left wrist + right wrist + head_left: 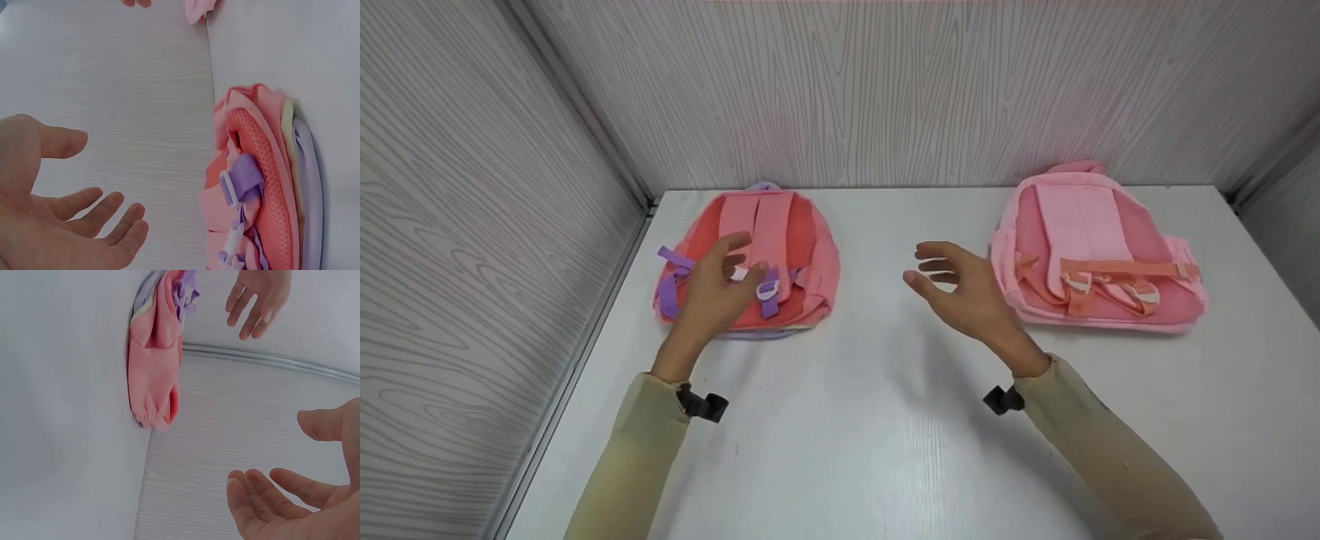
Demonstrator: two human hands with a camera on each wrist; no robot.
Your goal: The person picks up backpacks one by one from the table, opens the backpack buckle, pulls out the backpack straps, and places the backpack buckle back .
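Observation:
Two small backpacks lie on the white table with their strap sides up. The coral backpack [817, 262] with purple straps and white buckles is at the left. A pink backpack [1110, 225] with orange straps is at the right. My left hand [716, 289] hovers over the coral backpack in the head view, and the left wrist view shows a gap between its loosely bent fingers [126, 225] and the bag. My right hand [967, 289] is in the air just left of the pink backpack, fingers loosely bent. Neither hand holds anything.
The white table [825, 450] runs up to a grey wood-grain panel [885, 90] at the back. Another such panel [457, 225] stands along the left, with a metal strip at its foot. A right panel [1286, 202] closes the far right.

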